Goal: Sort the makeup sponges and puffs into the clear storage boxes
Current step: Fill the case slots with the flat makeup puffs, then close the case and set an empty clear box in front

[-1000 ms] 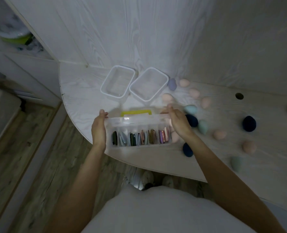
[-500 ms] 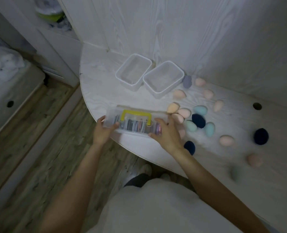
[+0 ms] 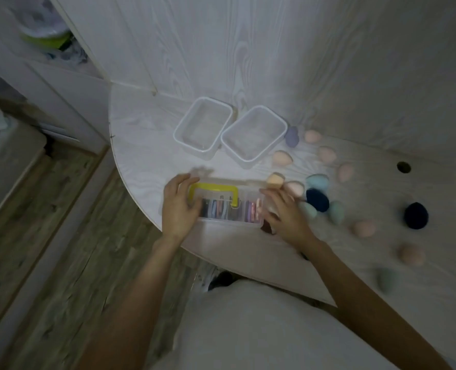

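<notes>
Head view: left hand [image 3: 177, 209] curled round the left end of a clear lidded case [image 3: 232, 206] by its yellow handle [image 3: 213, 192]; right hand [image 3: 285, 213] spread, loosely bent, on the right end. Two open clear boxes [image 3: 203, 128] behind; sponges [image 3: 317, 200] scattered rightward on the table [image 3: 141, 145].

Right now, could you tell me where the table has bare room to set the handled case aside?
Bare tabletop lies left of the two open boxes, toward the curved edge. Right of the handled case, loose sponges crowd the surface.
</notes>
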Motion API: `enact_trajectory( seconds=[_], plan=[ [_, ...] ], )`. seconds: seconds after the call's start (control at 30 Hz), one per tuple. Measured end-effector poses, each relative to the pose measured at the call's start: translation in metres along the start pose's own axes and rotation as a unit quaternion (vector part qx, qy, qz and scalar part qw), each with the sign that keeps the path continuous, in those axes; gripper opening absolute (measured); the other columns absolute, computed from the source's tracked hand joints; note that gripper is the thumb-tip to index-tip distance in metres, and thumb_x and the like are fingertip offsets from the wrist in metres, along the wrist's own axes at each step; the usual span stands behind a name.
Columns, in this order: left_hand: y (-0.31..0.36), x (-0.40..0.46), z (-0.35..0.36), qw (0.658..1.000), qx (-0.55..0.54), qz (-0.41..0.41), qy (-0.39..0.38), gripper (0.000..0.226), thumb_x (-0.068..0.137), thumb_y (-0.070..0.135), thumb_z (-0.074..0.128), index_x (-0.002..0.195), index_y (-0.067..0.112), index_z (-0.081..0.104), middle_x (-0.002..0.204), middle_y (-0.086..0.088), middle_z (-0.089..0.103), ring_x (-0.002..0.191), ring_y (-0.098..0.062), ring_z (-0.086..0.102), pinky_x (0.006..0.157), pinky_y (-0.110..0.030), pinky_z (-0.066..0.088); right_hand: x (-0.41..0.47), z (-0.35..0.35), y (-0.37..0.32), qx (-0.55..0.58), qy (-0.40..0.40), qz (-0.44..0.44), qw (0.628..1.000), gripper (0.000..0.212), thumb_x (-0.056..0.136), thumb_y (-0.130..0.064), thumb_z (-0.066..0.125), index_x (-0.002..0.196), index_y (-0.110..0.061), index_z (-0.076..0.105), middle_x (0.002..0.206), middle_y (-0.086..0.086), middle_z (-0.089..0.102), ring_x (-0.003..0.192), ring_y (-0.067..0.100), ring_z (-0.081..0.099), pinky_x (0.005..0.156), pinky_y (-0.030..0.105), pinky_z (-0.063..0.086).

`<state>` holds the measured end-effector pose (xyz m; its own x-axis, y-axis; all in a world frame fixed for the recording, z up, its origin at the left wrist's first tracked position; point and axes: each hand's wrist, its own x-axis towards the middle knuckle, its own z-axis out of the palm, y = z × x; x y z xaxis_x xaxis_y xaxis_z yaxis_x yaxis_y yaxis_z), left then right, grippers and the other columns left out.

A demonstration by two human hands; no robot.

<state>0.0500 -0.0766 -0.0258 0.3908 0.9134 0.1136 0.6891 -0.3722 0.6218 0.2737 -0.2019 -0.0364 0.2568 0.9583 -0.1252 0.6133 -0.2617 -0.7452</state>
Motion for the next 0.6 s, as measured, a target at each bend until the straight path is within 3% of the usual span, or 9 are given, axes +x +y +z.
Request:
enact_trajectory(
  seconds=[0.07,0.2,0.33,0.47,0.53,0.6],
  plan=[
    [0.010,0.012,0.004,0.997,-0.011,0.046,-0.058,0.048,0.082,0.035,0.054,0.126,0.016,0.054,0.137,-0.008,0.047,0.128,-0.025,0.037,0.108,-0.038,0.032,0.008,-0.012,0.002,0.022,0.029,0.025,0.999,0.036,0.095,-0.027,0.051,0.130,-0.017,0.048,0.134,0.005,0.047,0.121,0.021,0.046,0.103,0.037,0.039],
    [0.024,0.032,0.020,0.987,0.032,0.093,-0.131,0.072,0.077,0.064,0.044,0.136,0.022,0.045,0.146,-0.005,0.039,0.135,-0.023,0.030,0.111,-0.036,0.022,0.038,-0.028,0.001,-0.016,0.052,0.025,0.998,0.035,0.093,-0.017,0.054,0.128,-0.018,0.050,0.132,0.006,0.048,0.115,0.022,0.049,0.096,0.033,0.041],
    [0.031,0.055,0.032,0.994,-0.011,0.026,-0.103,0.062,0.087,0.044,0.057,0.139,0.014,0.039,0.143,-0.008,0.041,0.131,-0.024,0.036,0.107,-0.032,0.029,0.088,-0.037,-0.007,-0.131,0.048,-0.036,0.990,0.045,0.089,-0.016,0.057,0.133,-0.018,0.047,0.140,0.008,0.041,0.124,0.026,0.043,0.101,0.033,0.037],
    [0.036,0.088,0.041,0.983,-0.067,-0.108,-0.130,0.065,0.090,0.041,0.055,0.143,0.012,0.030,0.137,-0.005,0.048,0.118,-0.021,0.052,0.095,-0.033,0.041,0.134,-0.036,-0.011,-0.248,-0.022,0.017,0.968,0.060,0.092,-0.039,0.053,0.145,-0.027,0.027,0.157,0.009,0.013,0.140,0.034,0.020,0.112,0.042,0.026],
    [0.039,0.101,0.049,0.978,-0.068,-0.121,-0.157,0.073,0.087,0.047,0.056,0.145,0.014,0.026,0.138,-0.004,0.047,0.117,-0.022,0.053,0.094,-0.035,0.044,0.145,-0.035,-0.009,-0.302,-0.069,0.031,0.950,0.065,0.090,-0.053,0.048,0.146,-0.033,0.022,0.159,0.005,0.002,0.144,0.037,0.002,0.115,0.048,0.011],
    [0.044,0.111,0.059,0.975,-0.071,-0.113,-0.180,0.082,0.083,0.052,0.060,0.146,0.018,0.021,0.140,-0.007,0.043,0.121,-0.024,0.050,0.096,-0.041,0.045,0.151,-0.039,-0.005,-0.323,-0.084,0.018,0.943,0.070,0.086,-0.058,0.050,0.146,-0.034,0.023,0.159,0.006,0.003,0.144,0.036,-0.001,0.115,0.052,0.004]
  ],
)
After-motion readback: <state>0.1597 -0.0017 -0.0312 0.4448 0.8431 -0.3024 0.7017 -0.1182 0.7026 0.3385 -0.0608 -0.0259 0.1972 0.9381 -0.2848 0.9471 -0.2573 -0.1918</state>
